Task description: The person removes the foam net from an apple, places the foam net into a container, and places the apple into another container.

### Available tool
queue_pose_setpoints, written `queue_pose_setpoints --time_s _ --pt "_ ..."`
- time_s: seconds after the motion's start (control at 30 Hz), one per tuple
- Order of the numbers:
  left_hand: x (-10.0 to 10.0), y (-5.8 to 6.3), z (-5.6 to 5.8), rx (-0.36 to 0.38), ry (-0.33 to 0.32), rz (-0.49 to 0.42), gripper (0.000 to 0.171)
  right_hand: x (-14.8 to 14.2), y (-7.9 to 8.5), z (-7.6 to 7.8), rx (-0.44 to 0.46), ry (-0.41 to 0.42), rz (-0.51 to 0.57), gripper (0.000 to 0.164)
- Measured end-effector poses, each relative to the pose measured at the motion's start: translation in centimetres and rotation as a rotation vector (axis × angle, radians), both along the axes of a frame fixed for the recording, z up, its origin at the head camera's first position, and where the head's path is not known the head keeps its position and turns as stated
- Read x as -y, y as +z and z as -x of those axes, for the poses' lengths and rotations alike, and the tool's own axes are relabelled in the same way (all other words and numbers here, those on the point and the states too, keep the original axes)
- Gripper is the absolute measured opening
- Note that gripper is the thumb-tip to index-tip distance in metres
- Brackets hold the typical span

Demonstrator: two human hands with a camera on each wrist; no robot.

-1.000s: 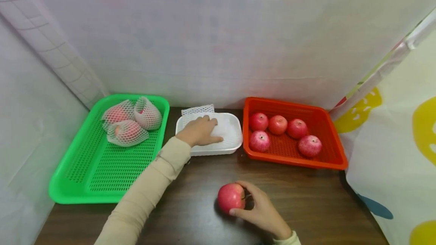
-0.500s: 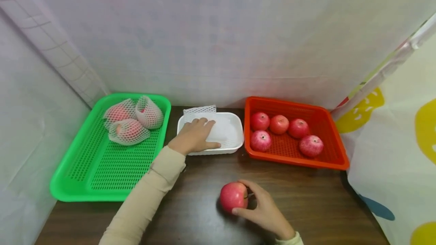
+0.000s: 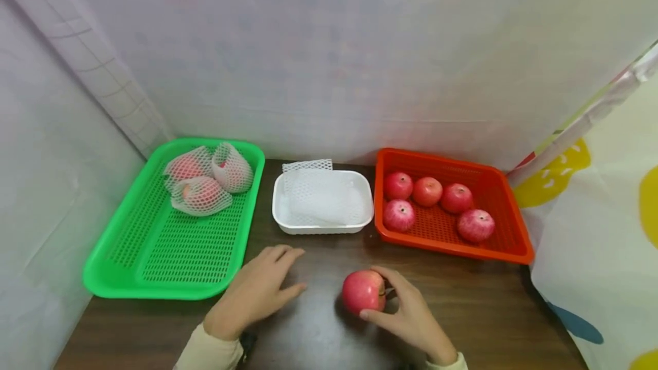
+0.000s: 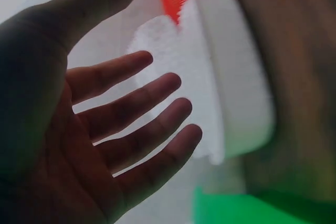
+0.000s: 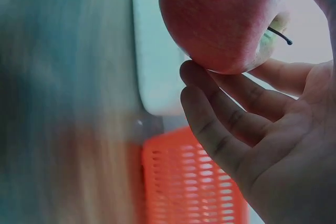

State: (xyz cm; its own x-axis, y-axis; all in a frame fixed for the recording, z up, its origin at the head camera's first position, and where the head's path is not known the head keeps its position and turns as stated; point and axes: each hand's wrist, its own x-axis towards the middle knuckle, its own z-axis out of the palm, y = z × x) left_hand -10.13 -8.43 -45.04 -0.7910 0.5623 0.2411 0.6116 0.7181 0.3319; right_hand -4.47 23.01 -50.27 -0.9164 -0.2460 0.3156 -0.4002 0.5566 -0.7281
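White sheeting (image 3: 329, 61) hangs behind and on both sides of a dark wood-grain surface (image 3: 303, 324), with yellow shapes (image 3: 557, 173) printed on the sheet at the person's right. On the near part of the surface, the right hand (image 3: 411, 316) grips a red apple (image 3: 362, 292), its fingers clamped around the fruit: thumb on the near side, fingertips on the far side. The dark stem (image 5: 280, 35) points towards the palm. Whether the apple touches the surface or is slightly raised, I cannot tell. To its left, well apart from it, is the left hand (image 3: 257, 290), near the front right corner of a green basket (image 3: 190, 256); its fingers are spread apart, as the left wrist view also shows. At the back of that basket lie three apples in white foam nets (image 3: 203, 194), grouped together. Beyond the hands, between the two baskets, stands a white tray (image 3: 324, 229) with flat net sleeves (image 3: 319, 196) laid in it, one end sticking out past the back rim. On the right, a red basket (image 3: 457, 250) contains five loose apples (image 3: 427, 191), three along the back and two nearer the front
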Motion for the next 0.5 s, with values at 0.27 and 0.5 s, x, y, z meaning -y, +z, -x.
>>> queue_pose_setpoints --time_s 0.27,0.5 --pt "0.8 -2.5 -2.7 0.251 0.005 -0.015 0.049 -4.2 5.0 2.2 -0.094 -0.082 -0.223 0.076" --pt "1.0 -3.5 -3.8 0.353 0.005 -0.008 0.05 -9.8 10.3 7.5 0.035 -0.148 -0.474 0.079"
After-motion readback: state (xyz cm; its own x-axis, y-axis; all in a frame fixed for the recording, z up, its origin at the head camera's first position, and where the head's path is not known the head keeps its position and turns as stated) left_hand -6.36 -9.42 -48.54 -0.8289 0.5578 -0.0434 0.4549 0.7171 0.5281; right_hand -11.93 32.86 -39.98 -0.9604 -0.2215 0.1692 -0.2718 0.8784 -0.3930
